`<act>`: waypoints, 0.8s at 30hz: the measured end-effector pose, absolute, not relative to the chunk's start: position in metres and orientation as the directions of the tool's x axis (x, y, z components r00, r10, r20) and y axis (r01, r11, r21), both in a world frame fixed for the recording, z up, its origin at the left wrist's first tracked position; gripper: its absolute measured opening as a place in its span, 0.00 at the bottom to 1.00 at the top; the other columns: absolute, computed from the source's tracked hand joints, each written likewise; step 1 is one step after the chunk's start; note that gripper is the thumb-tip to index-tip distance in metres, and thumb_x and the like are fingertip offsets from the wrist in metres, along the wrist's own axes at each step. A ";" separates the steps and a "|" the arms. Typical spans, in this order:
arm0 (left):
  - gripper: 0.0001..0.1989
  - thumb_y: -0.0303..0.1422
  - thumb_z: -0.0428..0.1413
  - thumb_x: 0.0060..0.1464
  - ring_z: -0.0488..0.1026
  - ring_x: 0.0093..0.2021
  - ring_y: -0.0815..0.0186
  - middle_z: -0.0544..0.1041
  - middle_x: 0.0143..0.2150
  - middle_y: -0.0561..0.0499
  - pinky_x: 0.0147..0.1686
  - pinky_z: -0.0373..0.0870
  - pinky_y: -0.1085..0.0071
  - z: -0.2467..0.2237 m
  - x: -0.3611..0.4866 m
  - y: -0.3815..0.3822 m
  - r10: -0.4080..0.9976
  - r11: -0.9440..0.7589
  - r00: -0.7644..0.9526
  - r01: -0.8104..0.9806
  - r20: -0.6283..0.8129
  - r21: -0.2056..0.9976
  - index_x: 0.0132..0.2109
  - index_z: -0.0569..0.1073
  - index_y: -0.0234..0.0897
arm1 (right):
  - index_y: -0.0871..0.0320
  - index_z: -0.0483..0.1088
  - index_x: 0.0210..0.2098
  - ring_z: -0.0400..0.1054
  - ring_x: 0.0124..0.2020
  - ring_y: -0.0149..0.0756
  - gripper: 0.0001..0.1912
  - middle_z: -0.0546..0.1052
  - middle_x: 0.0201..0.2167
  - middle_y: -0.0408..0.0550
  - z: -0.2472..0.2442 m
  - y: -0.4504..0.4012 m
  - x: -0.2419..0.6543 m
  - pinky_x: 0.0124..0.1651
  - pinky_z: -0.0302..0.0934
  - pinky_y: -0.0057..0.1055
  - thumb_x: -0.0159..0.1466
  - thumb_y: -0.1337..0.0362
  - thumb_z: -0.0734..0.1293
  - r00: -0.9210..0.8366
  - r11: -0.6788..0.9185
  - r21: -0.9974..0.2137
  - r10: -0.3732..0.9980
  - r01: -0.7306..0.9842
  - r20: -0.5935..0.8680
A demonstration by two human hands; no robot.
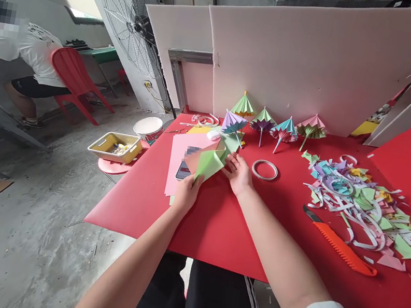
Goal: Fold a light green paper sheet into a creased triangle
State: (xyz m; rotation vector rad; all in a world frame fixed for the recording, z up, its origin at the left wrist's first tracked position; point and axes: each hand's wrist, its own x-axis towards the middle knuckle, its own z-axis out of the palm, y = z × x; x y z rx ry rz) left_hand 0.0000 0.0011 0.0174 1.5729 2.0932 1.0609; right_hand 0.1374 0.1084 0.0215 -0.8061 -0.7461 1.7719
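A light green sheet of paper (209, 167), curled over with an orange-pink part beside it, is pinched near its lower corner in my left hand (188, 193). My right hand (240, 174) is at the paper's right side with its fingers stretched out and slightly apart; whether the fingertips touch the paper is unclear. Beneath lie a pink sheet (177, 157) and a phone (184, 170), partly covered. A roll of white tape (265, 170) rests right of my right hand. Several small folded paper umbrellas (284, 130) stand or lean behind.
On the red table (133, 210), an orange-handled utility knife (343, 248) lies by a heap of paper scraps (373, 208) at right. Pink boards (303, 60) stand behind. A yellow basket (115, 148) sits on a stool at left. Further off are a fan (125, 9) and a seated person (36, 57).
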 end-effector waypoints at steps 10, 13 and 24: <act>0.17 0.38 0.39 0.60 0.65 0.26 0.67 0.64 0.23 0.53 0.27 0.60 0.72 0.014 0.002 0.002 0.941 0.045 -0.244 0.776 0.233 0.629 0.24 0.58 0.39 | 0.52 0.66 0.42 0.68 0.48 0.37 0.20 0.72 0.48 0.48 0.023 0.104 0.145 0.42 0.68 0.34 0.59 0.47 0.59 -0.348 -0.342 -0.819 0.918 -0.461 -0.188; 0.17 0.37 0.38 0.61 0.69 0.31 0.65 0.70 0.28 0.51 0.31 0.65 0.70 0.012 0.005 0.001 0.955 -0.021 -0.154 0.818 0.254 0.575 0.27 0.63 0.39 | 0.53 0.67 0.42 0.71 0.40 0.40 0.25 0.76 0.40 0.50 0.027 0.095 0.157 0.35 0.70 0.37 0.57 0.41 0.59 -0.417 -0.412 -0.855 0.869 -0.314 -0.265; 0.17 0.24 0.43 0.53 0.55 0.63 0.58 0.64 0.60 0.40 0.61 0.55 0.57 -0.003 0.009 0.004 0.955 -0.250 0.166 0.897 0.246 0.366 0.49 0.68 0.33 | 0.58 0.69 0.22 0.71 0.20 0.39 0.05 0.74 0.18 0.50 0.012 0.053 0.157 0.25 0.68 0.37 0.53 0.65 0.66 -0.284 -0.264 -0.955 0.913 0.133 -0.292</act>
